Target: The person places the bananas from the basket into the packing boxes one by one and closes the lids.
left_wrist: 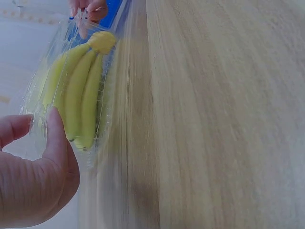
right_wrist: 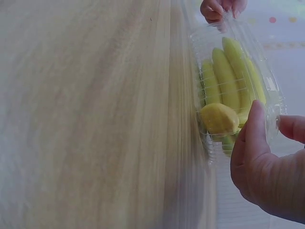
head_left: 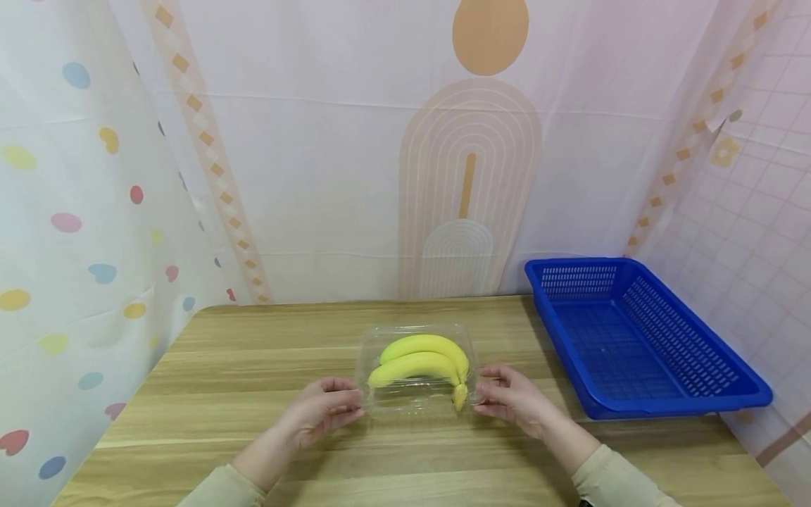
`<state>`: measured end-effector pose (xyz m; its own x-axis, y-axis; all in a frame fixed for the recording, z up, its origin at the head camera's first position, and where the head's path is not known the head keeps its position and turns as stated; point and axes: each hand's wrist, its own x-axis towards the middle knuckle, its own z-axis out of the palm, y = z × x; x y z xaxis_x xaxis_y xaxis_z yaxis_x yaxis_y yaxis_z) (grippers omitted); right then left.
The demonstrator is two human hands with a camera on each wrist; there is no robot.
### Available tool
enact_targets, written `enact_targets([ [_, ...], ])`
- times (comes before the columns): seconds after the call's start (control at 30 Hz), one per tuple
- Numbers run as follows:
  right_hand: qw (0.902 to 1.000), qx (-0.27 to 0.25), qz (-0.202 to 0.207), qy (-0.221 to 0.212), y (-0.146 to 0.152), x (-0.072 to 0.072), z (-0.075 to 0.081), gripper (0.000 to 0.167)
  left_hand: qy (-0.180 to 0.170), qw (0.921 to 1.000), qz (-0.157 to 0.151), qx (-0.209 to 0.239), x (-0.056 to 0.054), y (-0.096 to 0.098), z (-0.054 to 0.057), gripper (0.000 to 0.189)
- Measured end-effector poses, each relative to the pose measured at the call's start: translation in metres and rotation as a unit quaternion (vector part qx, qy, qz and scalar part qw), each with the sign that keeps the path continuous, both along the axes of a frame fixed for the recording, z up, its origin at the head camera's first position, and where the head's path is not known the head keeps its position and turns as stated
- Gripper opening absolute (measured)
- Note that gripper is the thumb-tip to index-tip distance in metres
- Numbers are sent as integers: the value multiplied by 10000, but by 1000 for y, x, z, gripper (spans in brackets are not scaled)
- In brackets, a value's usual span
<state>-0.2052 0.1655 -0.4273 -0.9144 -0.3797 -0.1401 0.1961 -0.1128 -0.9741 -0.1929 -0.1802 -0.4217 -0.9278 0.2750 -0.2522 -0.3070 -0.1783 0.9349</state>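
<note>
A clear plastic clamshell container (head_left: 405, 408) with its lid down lies on the table, holding a bunch of yellow bananas (head_left: 418, 365). At its left side, my left hand (head_left: 319, 410) pinches the rim between thumb and fingers. My right hand (head_left: 516, 403) grips the rim on the opposite side in the same way. Through the plastic in the left wrist view, several bananas (left_wrist: 78, 95) show side by side, joined at a yellow stem end. That stem end is nearest my right hand, as the right wrist view shows.
To the right on the wood-grain table (head_left: 266, 352) stands a blue plastic basket (head_left: 573, 366) with slotted walls and nothing in it. Patterned curtains (head_left: 329, 176) hang behind the table and along both sides.
</note>
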Motion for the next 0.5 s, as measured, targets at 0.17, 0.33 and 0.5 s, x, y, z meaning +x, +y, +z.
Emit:
enact_targets([
  [0.17,10000,-6,-2,-37,0,-1,-1,58,-51,10000,-18,23,0,0,0,27],
  [0.33,10000,35,-56,-69,-2,0,-2,57,-52,10000,-15,9,-1,1,0,23],
  [0.5,9998,71,-122,-106,-4,0,-1,55,-59,9999,103,-26,0,4,0,26],
])
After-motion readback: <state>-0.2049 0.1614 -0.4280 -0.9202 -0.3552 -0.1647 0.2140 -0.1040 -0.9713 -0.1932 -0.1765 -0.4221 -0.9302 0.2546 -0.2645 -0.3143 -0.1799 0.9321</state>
